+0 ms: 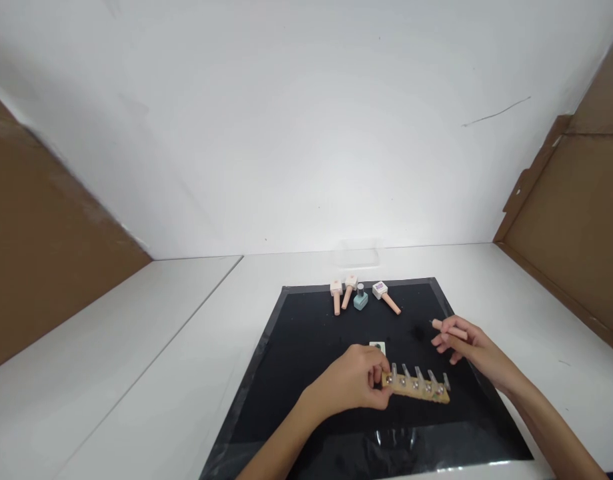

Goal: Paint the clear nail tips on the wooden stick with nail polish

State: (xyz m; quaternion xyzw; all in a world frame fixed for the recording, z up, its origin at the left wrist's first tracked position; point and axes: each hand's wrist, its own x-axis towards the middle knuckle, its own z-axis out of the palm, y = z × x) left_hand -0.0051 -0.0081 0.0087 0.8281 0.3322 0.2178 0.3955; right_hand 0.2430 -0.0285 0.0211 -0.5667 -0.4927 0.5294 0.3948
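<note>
My left hand (353, 381) pinches one end of a tan strip (417, 387) that carries several clear nail tips, holding it just above the black mat (296, 373). My right hand (463, 347) grips a pink brush cap (449, 328) with its small tip pointing left, a little above and right of the strip. A small pale bottle (377, 347) stands just behind my left hand, partly hidden by it.
At the mat's far edge lie three pink-handled nail polish bottles (336, 296) (349, 289) (385, 295) and a teal bottle (361, 299) with a silver cap. The mat lies on a white table (136, 373). Brown cardboard panels (576, 220) stand at left and right.
</note>
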